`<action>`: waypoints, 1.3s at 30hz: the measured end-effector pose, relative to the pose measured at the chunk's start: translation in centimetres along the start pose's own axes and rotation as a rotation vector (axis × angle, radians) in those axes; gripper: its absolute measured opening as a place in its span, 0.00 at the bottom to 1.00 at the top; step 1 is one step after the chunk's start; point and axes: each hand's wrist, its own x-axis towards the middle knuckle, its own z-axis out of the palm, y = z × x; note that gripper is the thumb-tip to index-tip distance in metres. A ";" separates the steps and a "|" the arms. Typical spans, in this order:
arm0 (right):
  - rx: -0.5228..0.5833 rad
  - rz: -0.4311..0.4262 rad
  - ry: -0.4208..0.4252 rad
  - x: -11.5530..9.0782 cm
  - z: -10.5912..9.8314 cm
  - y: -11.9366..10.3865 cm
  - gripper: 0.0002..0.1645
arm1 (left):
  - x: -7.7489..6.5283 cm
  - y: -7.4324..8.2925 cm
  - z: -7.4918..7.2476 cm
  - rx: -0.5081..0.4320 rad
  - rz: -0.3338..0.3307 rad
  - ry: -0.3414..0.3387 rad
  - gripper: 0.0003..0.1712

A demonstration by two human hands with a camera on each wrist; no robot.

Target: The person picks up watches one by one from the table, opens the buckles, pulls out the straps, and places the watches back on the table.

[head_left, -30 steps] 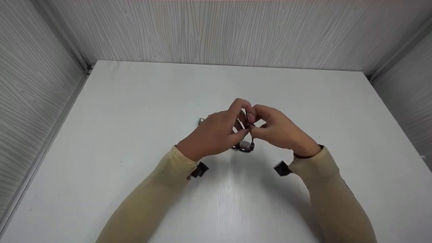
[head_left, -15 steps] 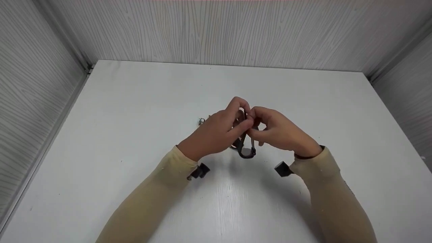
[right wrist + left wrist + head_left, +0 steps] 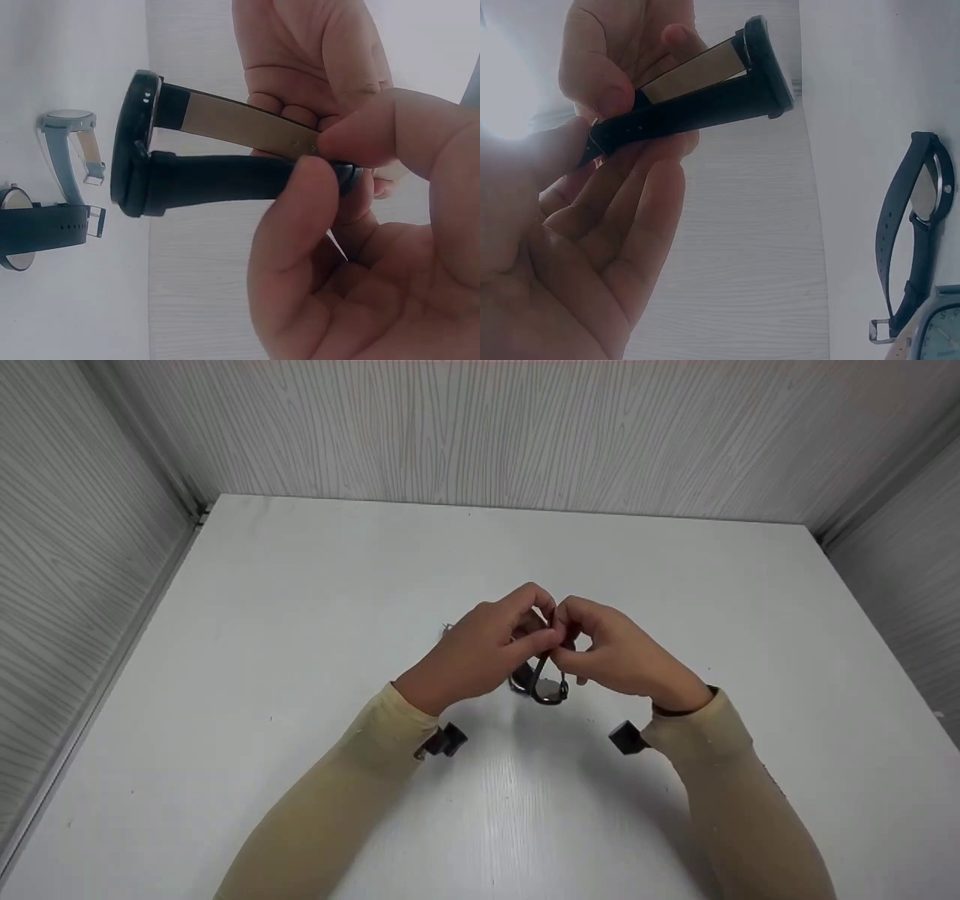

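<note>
Between both hands hangs a black wristwatch (image 3: 551,701), its strap looped and its case hanging lowest in the head view. The strap's tan lining (image 3: 232,124) shows in the right wrist view. My left hand (image 3: 487,649) pinches the strap ends near the buckle, thumb against the strap. From the other side my right hand (image 3: 611,649) pinches the same end between thumb and index finger. The fingertips of both hands meet there and partly hide the buckle. Beneath the hands, another dark-strapped watch (image 3: 891,217) lies on the table, with its buckle fastening showing.
A watch with a pale strap (image 3: 64,161) stands on the white table (image 3: 337,585), near the dark-strapped one. Part of a light-cased watch (image 3: 939,330) shows in the left wrist view. Grain-patterned panels (image 3: 487,427) enclose the table's back and sides.
The hanging watch dips and tilts, then lifts slightly. My left thumb has shifted right and up along the strap towards the right fingertips. Both forearms stay nearly in place.
</note>
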 end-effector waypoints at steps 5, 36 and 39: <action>-0.001 0.014 0.005 0.0 -0.1 0.1 0.04 | 0.1 -0.1 0.1 0.048 0.012 -0.006 0.14; -0.137 -0.277 0.270 0.2 0.7 0.2 0.06 | 0.4 -1.2 -0.3 -0.079 0.037 0.148 0.15; -0.156 -0.319 0.293 0.2 0.8 0.1 0.05 | 0.4 -1.4 -0.3 -0.155 0.046 0.152 0.14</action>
